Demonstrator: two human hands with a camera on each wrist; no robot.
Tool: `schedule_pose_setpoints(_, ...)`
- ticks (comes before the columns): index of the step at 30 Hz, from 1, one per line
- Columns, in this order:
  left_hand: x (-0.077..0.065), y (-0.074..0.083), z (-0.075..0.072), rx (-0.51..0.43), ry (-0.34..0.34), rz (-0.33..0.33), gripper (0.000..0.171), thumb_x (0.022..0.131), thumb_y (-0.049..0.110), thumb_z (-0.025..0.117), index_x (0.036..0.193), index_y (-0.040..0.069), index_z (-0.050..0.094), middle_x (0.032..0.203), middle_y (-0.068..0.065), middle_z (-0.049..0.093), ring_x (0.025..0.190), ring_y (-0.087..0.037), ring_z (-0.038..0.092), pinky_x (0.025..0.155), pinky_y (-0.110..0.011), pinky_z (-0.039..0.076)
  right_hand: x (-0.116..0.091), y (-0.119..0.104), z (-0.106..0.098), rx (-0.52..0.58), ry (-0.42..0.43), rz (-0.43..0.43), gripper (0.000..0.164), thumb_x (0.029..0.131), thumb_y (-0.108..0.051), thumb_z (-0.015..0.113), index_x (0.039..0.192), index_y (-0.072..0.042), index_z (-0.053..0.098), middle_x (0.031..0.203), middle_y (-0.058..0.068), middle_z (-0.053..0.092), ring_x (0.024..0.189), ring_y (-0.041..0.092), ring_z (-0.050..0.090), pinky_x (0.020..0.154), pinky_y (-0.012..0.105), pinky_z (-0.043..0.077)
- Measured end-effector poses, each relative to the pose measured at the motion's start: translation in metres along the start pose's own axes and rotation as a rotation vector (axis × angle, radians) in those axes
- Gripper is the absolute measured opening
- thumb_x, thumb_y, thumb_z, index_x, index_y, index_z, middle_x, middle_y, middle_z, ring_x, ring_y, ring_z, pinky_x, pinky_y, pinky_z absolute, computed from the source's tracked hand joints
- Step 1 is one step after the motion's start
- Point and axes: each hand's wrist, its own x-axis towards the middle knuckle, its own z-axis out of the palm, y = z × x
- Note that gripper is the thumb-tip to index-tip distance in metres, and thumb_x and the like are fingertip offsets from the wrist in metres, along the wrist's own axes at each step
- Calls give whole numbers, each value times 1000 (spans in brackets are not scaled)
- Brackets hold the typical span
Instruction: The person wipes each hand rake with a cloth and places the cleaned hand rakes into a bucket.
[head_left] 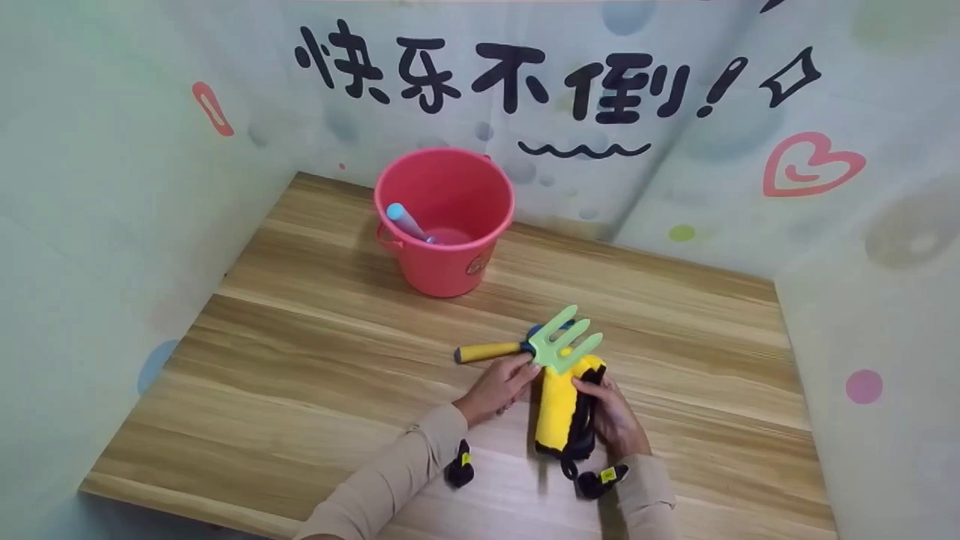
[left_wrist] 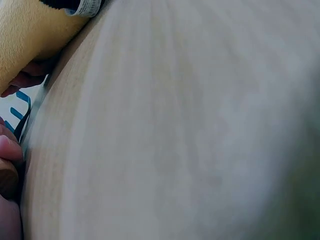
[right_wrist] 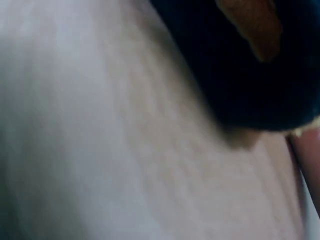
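In the head view, my left hand [head_left: 504, 384] holds a light green garden hand fork [head_left: 553, 349] with its tines pointing up and to the right. A brown rounded handle end [left_wrist: 7, 179] shows in that hand in the left wrist view. My right hand [head_left: 619, 416] grips a soft yellow-and-black plush roll [head_left: 556, 412] with a black loop at its near end. The fork's head overlaps the far end of the roll. Beyond the left hand lies a yellow-handled tool [head_left: 491, 352]; its blue head is partly hidden behind the fork.
A pink bucket [head_left: 444, 271] stands at the back of the wooden table [head_left: 315, 375]. Inside it leans a tool with a light blue handle [head_left: 405, 220]. Printed fabric walls [head_left: 525, 187] border the table at the back and both sides.
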Motion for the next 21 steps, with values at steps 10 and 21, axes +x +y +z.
schedule_pose_setpoints(10,1,2,2,98,39,70,28,95,30,46,76,8,46,55,4,40,42,-9,38,39,-19,32,-3,1,-4,248,83,-95,19,90,5,40,100,-8,50,89,5,65,83,19,65,75,33,55)
schedule_pose_setpoints(21,1,3,0,308,39,153,28,94,33,47,80,10,56,65,8,39,62,-3,39,59,-15,37,-10,-3,-10,615,18,-256,16,92,0,42,103,-3,53,97,9,65,90,20,64,81,32,53)
